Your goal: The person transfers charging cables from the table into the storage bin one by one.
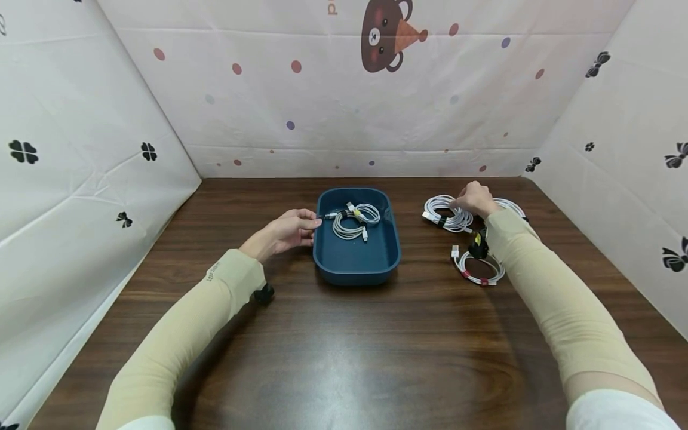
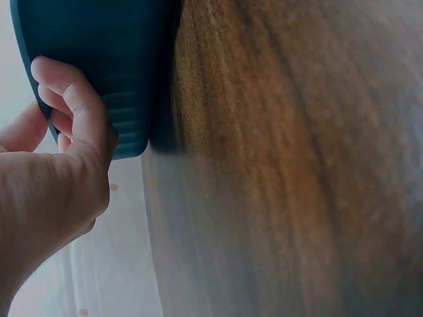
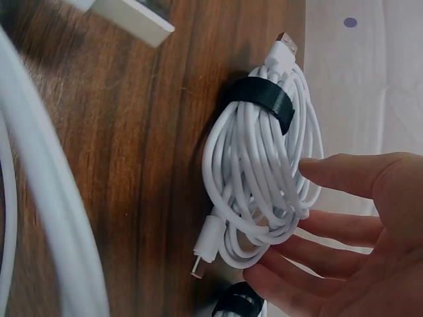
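Observation:
At the tray's left side, my left hand pinches the rim of a blue tray, thumb at the edge and bent fingers against the outer wall. Inside the tray lie coiled white cables, one with a yellow tie. My right hand holds the edge of a coiled white cable bound with a black strap. In the right wrist view the thumb overlaps the coil's edge, and the other fingertips are partly hidden behind it. The coil's two plugs point out at opposite ends.
Nearer on the brown table is a thinner coiled cable with red ties. Another white coil shows partly behind the right wrist. Patterned white sheets border the table at the back and both sides.

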Demonstrator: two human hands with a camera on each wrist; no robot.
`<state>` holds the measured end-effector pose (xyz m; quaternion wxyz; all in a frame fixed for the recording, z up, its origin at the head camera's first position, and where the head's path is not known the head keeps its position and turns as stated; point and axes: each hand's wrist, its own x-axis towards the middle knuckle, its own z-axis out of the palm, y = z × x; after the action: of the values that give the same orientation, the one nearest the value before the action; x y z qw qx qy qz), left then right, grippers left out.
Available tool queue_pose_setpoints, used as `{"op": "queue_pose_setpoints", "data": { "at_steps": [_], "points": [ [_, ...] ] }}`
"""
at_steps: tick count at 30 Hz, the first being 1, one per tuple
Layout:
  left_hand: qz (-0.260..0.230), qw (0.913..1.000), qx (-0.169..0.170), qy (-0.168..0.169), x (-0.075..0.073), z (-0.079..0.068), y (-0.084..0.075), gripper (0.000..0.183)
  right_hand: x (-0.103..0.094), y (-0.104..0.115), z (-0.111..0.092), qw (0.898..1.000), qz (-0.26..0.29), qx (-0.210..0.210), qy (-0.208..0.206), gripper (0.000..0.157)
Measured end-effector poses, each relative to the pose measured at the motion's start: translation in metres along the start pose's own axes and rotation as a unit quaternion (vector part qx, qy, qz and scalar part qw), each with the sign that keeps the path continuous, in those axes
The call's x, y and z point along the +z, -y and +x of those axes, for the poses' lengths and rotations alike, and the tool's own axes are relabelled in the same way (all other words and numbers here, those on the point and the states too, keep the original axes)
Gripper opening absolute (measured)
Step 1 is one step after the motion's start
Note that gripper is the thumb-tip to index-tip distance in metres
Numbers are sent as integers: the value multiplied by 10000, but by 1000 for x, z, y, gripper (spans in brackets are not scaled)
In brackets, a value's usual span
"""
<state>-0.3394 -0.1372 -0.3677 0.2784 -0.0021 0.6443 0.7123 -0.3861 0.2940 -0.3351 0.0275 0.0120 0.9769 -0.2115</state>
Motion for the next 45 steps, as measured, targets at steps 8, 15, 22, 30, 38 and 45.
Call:
{"op": "queue_pose_setpoints", "data": {
  "at_steps": [8,15,22,30,38,45],
  "points": [
    [20,10000,19,18,0,-1,0,11,4,-2,0,9999,-6,-109,25,42],
    [23,10000,-24,-34,1,-1,0,11,6,-4,1,9998,143,46,152,44],
    [54,10000,-15,-38,0,-1,-1,11,7,-8,3,9993,366,-3,-20,37],
    [17,10000,-40,-76,0,-1,0,12,8,-14,5,9979,631,111,-64,34],
    [21,10000,-38,-69,1,0,0,12,7,-17,6,9960,861,246,-41,32],
    [35,10000,-25,-83,1,-1,0,12,3,-16,3,9944,1005,322,-14,31]
  ]
}}
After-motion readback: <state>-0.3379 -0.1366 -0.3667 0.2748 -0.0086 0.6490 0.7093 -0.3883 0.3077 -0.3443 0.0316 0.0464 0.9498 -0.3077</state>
